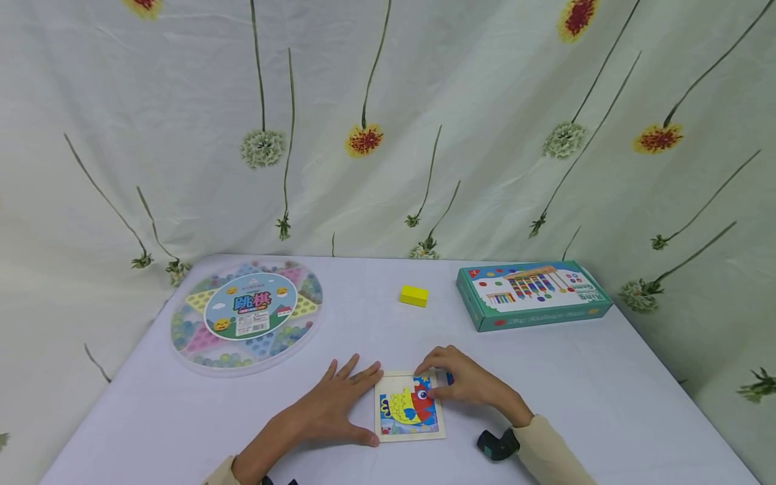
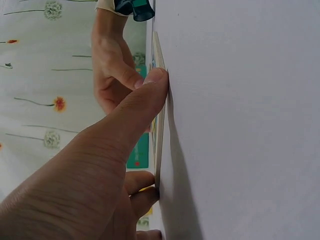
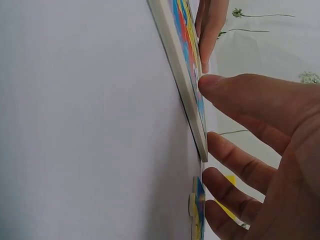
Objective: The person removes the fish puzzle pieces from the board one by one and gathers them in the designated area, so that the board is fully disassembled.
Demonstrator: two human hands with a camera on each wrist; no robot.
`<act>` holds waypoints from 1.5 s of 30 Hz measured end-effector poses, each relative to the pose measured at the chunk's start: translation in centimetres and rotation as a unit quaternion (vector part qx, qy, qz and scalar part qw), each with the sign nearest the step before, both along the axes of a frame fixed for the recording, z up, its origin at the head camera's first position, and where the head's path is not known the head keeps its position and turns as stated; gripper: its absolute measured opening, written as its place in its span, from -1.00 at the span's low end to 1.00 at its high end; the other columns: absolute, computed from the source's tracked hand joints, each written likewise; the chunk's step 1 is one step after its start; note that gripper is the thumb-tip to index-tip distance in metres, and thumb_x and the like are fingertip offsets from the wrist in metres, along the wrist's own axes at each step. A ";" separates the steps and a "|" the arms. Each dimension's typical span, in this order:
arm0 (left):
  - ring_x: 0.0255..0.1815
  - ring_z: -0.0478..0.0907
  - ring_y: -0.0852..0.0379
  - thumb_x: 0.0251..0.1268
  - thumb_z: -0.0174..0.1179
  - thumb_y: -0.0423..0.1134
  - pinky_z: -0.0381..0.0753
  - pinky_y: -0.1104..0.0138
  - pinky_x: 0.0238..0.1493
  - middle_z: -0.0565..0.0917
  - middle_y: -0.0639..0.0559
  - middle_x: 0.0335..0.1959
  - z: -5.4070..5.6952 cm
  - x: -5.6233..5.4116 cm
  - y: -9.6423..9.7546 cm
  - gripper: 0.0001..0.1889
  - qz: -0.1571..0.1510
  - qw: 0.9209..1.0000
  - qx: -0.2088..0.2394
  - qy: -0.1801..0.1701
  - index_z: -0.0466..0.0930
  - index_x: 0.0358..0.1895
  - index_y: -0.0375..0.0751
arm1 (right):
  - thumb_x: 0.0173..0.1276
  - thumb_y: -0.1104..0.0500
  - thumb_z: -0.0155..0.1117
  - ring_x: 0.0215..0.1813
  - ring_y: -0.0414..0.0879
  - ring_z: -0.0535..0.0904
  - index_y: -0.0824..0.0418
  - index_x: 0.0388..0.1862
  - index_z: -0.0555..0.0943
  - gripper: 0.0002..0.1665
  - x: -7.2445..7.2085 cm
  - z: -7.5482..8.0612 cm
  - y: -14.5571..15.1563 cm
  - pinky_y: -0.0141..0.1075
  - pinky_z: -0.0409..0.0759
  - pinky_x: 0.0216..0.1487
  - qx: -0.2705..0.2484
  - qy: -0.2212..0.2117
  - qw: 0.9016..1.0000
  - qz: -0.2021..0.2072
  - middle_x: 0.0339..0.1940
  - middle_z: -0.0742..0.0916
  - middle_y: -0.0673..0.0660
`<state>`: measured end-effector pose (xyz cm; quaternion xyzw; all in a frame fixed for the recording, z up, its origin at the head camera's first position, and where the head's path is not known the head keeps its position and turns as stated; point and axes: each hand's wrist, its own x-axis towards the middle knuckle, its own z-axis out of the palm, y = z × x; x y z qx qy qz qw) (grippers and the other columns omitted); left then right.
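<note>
A wooden tray puzzle (image 1: 409,431) with a yellow and red fish picture lies flat on the table; a patch at its upper left shows bare wood. My left hand (image 1: 330,408) steadies its left side, thumb at the lower corner and straight fingers at the upper one. With its thumb on the picture and a fingertip at the tray's top edge, my right hand (image 1: 463,380) bends over the right side; nothing shows between them. Small blue pieces (image 3: 199,200) lie on the table by that hand's other fingertips, partly hidden in the head view.
Beyond the hands is a yellow block (image 1: 413,296). A round Chinese checkers set (image 1: 248,316) sits at the back left, a green game box (image 1: 533,294) at the back right. Flowered cloth (image 1: 388,188) hangs behind the white table (image 1: 364,323).
</note>
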<state>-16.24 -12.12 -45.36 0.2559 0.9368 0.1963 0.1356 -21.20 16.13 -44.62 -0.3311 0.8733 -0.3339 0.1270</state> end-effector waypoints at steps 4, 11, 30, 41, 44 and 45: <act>0.57 -0.23 -0.15 -0.22 0.27 0.49 -0.32 -0.20 0.46 0.12 0.17 0.53 0.0 -0.1 0.0 0.12 0.000 1.000 -0.002 0.002 0.14 0.49 0.07 | 0.16 0.17 0.43 0.08 -0.12 0.37 -0.02 -0.06 0.69 -0.67 0.0 0.0 0.0 -0.15 0.42 0.14 0.008 0.014 1.000 0.015 -0.04 0.60 -0.13; 0.57 -0.23 -0.15 -0.21 0.28 0.48 -0.31 -0.21 0.46 0.12 0.17 0.53 0.0 -0.1 0.0 0.11 -0.002 1.000 -0.003 0.003 0.14 0.49 0.06 | 0.17 0.15 0.43 0.05 -0.14 0.33 -0.04 -0.10 0.72 -0.72 0.1 0.3 -0.1 -0.20 0.41 0.09 0.024 0.018 0.999 0.021 -0.05 0.58 -0.11; 0.56 -0.22 -0.16 -0.21 0.28 0.48 -0.31 -0.21 0.45 0.12 0.16 0.52 0.0 -0.1 0.0 0.11 -0.003 1.000 -0.002 0.005 0.15 0.49 0.06 | 0.17 0.15 0.42 0.07 -0.13 0.32 -0.06 -0.15 0.71 -0.76 0.3 0.1 -0.2 -0.15 0.43 0.12 0.046 0.030 0.998 0.011 -0.04 0.55 -0.11; 0.56 -0.21 -0.16 -0.20 0.28 0.47 -0.30 -0.21 0.46 0.13 0.16 0.52 0.0 0.1 0.0 0.11 -0.004 1.000 0.002 0.006 0.15 0.49 0.05 | 0.15 0.17 0.42 0.08 -0.14 0.31 -0.08 -0.17 0.71 -0.75 0.4 0.1 -0.3 -0.15 0.42 0.12 0.045 0.025 0.999 0.006 -0.04 0.54 -0.14; 0.56 -0.21 -0.16 -0.19 0.28 0.47 -0.30 -0.21 0.46 0.13 0.16 0.52 0.1 0.1 -0.1 0.11 -0.004 1.000 0.003 0.007 0.15 0.49 0.05 | 0.15 0.17 0.43 0.09 -0.14 0.31 -0.08 -0.18 0.71 -0.76 0.5 0.2 -0.4 -0.14 0.43 0.13 0.043 0.022 0.999 0.002 -0.03 0.53 -0.14; 0.56 -0.21 -0.16 -0.19 0.28 0.47 -0.30 -0.20 0.46 0.13 0.17 0.52 0.1 0.1 -0.1 0.11 -0.005 1.000 0.003 0.007 0.15 0.49 0.05 | 0.15 0.17 0.43 0.10 -0.13 0.31 -0.07 -0.18 0.71 -0.76 0.5 0.2 -0.4 -0.13 0.43 0.14 0.043 0.021 0.999 0.001 -0.03 0.53 -0.14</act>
